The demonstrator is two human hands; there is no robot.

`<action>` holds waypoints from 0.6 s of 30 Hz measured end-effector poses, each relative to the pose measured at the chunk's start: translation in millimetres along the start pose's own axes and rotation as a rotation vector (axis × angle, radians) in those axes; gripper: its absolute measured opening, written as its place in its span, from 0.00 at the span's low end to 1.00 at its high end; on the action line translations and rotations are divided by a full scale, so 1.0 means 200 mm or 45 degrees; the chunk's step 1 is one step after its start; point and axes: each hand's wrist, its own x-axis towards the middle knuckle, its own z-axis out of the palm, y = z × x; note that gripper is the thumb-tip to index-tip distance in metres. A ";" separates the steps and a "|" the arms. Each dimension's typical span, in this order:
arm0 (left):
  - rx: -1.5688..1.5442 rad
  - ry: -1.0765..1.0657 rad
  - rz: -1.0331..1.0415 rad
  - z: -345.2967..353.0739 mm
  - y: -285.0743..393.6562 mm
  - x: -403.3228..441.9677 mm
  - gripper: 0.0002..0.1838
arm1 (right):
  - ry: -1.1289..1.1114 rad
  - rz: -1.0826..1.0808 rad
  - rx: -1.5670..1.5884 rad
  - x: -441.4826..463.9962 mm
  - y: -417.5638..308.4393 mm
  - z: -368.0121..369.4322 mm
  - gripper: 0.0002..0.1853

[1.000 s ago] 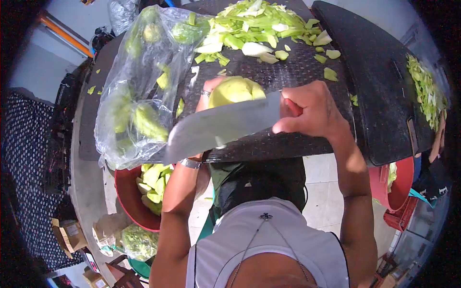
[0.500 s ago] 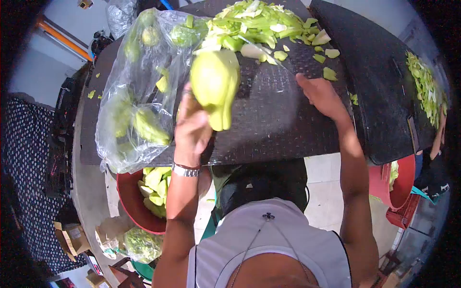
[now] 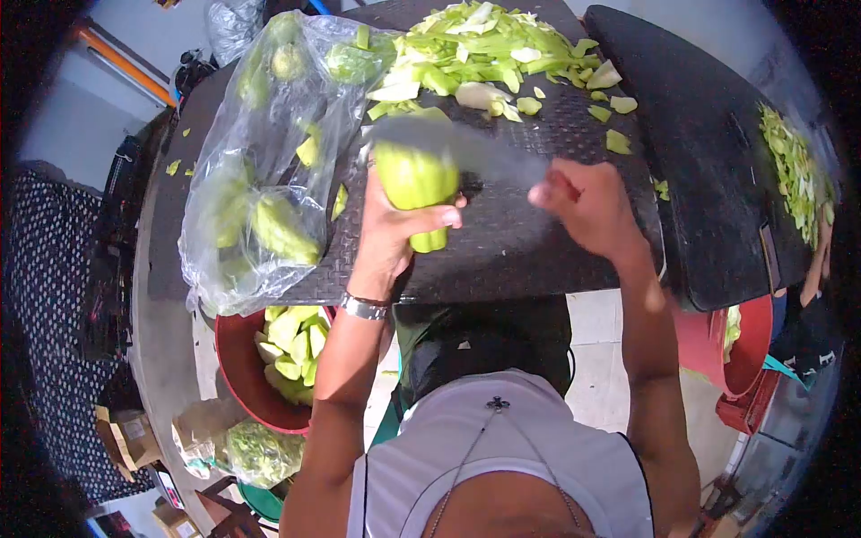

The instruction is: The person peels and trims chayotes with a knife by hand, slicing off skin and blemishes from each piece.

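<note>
My left hand (image 3: 395, 220) is wrapped round a pale green chayote (image 3: 415, 172), thumb across its lower part. My right hand (image 3: 587, 202) is closed on the handle of a knife (image 3: 471, 148). Smeared by motion, the blade reaches left over the top of the chayote; whether it touches the skin I cannot tell. Beyond both hands lies a heap of green peelings (image 3: 493, 49) on the dark textured table (image 3: 502, 242). To the left, a clear plastic bag (image 3: 206, 260) holds several more chayotes (image 3: 285, 231).
Below the table's left edge stands a red tub (image 3: 235, 377) with peeled pieces (image 3: 291, 345). Another red tub (image 3: 749, 359) stands at the right. A second dark table (image 3: 708, 152) carries more peelings (image 3: 789, 170), with another person's arm (image 3: 818, 255) beside them.
My left hand has closed more firmly round the chayote, which sits slightly lower and to the right. The knife has swung from the peelings to above the chayote.
</note>
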 end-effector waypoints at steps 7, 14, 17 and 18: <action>0.676 0.108 -0.015 -0.02 -0.11 0.00 0.60 | 0.038 -0.296 -0.246 0.00 -0.16 0.07 0.33; 0.527 0.019 0.185 0.09 -0.06 -0.02 0.62 | 0.073 -0.245 -0.190 0.08 0.04 0.07 0.35; 0.571 -0.012 0.327 0.08 -0.07 -0.02 0.62 | 0.095 -0.006 -0.165 0.14 0.22 0.01 0.35; 0.577 -0.008 0.301 0.08 -0.07 -0.03 0.62 | 0.088 0.083 -0.156 0.15 0.24 -0.01 0.35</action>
